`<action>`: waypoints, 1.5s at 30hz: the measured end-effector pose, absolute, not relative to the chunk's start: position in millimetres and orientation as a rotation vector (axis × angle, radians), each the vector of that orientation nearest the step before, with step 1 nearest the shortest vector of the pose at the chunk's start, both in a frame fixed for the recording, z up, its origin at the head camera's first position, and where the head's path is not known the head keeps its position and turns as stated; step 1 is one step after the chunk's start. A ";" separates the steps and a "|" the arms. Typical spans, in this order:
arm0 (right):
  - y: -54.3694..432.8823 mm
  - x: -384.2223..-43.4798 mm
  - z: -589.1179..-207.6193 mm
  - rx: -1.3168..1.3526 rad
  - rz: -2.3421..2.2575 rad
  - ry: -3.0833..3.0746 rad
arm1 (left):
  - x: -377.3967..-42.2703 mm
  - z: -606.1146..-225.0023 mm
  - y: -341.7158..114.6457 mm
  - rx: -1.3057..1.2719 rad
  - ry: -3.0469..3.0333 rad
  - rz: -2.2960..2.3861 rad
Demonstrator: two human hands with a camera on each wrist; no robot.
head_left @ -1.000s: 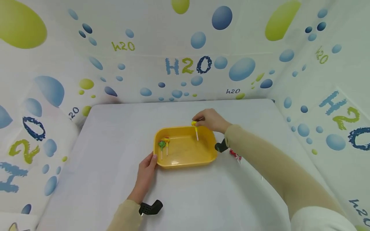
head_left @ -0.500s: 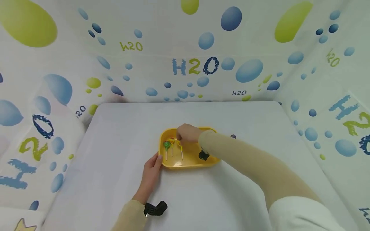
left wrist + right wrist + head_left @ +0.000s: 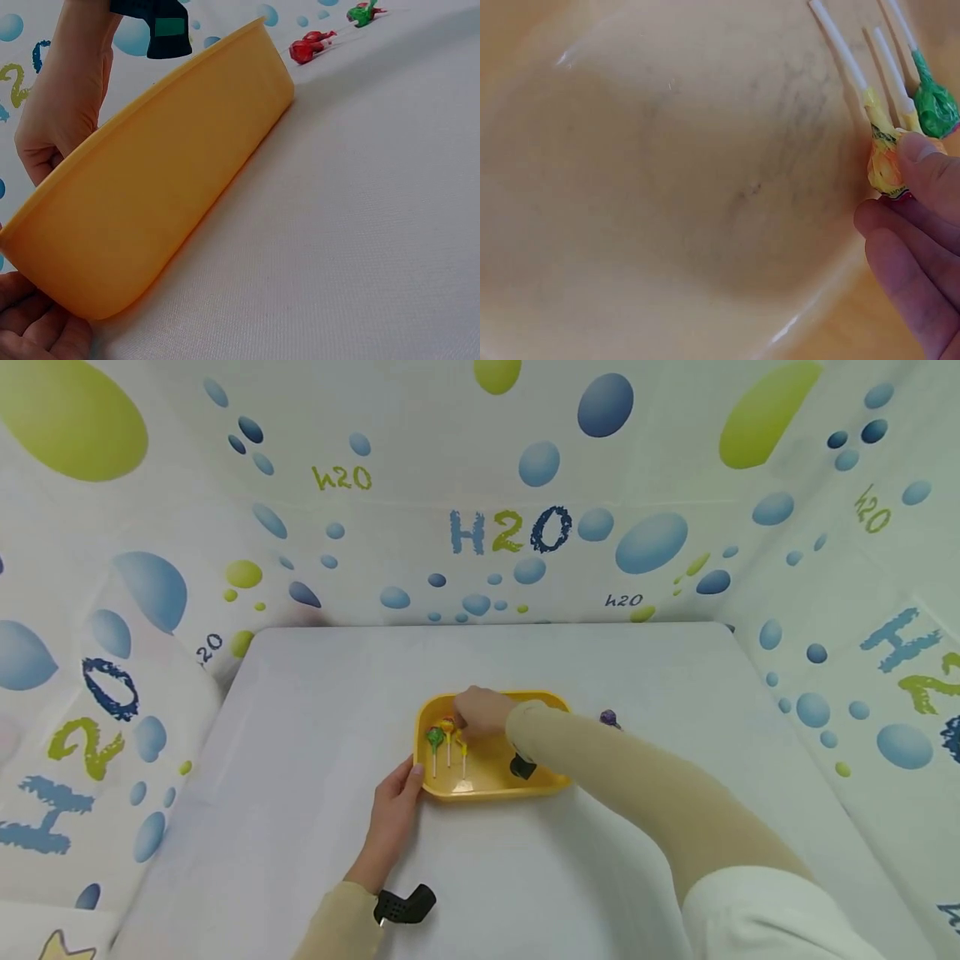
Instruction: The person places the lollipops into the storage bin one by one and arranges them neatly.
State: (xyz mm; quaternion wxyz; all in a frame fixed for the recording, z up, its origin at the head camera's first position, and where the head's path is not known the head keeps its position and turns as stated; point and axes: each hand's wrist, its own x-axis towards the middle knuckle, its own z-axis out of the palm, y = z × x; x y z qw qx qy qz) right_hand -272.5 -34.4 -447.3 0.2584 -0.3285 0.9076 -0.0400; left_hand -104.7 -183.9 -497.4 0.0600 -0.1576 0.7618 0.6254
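A shallow yellow tray (image 3: 495, 795) lies on the table. My left hand (image 3: 396, 797) holds its left side, thumb at the rim and fingers against the outside. Inside the tray, my right hand (image 3: 482, 710) pinches the wrapped head of a yellow lollipop (image 3: 885, 161) between thumb and fingers; its white stick points toward the tray's front. Directly left of it lies a yellow-orange lollipop (image 3: 447, 725), partly hidden by the thumb in the right wrist view. Farthest left is a green lollipop (image 3: 435, 737). All three sit roughly parallel, heads toward the back.
A purple lollipop (image 3: 609, 718) lies on the white table right of the tray, partly behind the right sleeve. In the left wrist view, red-wrapped candy (image 3: 304, 50) and another green lollipop (image 3: 364, 13) lie beyond the tray. A printed curtain (image 3: 405, 560) surrounds the table.
My right hand has carried the yellow lollipop from above the tray's back right rim leftward and down, beside the other two. My left hand keeps its hold on the tray.
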 end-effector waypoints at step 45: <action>57.6 -279.7 -380.0 -0.699 -0.720 2.574 | -105.3 -494.5 -184.1 -0.482 2.310 1.870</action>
